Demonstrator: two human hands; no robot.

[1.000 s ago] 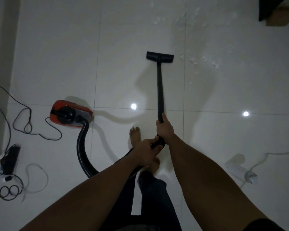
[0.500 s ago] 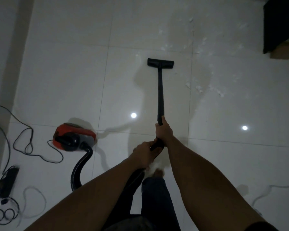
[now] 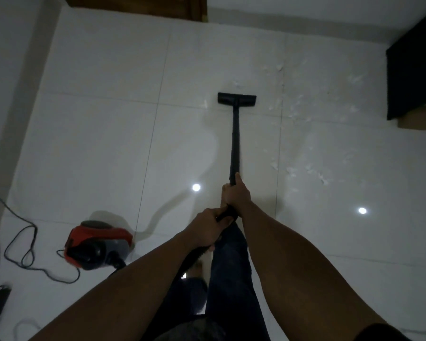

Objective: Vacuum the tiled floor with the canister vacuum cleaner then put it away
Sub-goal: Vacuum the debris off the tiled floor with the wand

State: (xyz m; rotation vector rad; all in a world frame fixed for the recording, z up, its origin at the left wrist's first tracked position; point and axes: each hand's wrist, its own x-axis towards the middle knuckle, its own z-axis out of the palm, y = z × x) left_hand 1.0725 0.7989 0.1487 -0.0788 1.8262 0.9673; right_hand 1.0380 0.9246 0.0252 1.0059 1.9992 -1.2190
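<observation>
- Left hand (image 3: pixel 205 228), nearest the body: fingers curled tight round the bent grip where the black ribbed hose (image 3: pixel 193 258) meets the tube.
- The hose drops under the left forearm toward the red and grey canister vacuum body (image 3: pixel 97 244). This sits on the glossy white tiled floor (image 3: pixel 103 143), toward the floor's left edge, left of and behind both hands.
- Right hand (image 3: pixel 235 195), just ahead of the left: wrapped round the lower end of the slim black straight wand (image 3: pixel 234 139), thumb lying up the tube. It is the forward hand, nearer the working end.
- The wand's long axis runs almost straight away from the body toward the floor's far edge.
- The flat black rectangular floor head (image 3: pixel 236 99) sits crosswise at the far tip, apparently flat on the tile.
- Scattered white paper-like scraps (image 3: pixel 305 169) lie right of the wand and of the head, spreading toward the floor's right edge. None is visible left of the wand.
- Judgement: the next stroke should swing rightward, right hand steering and left hand pivoting.
</observation>
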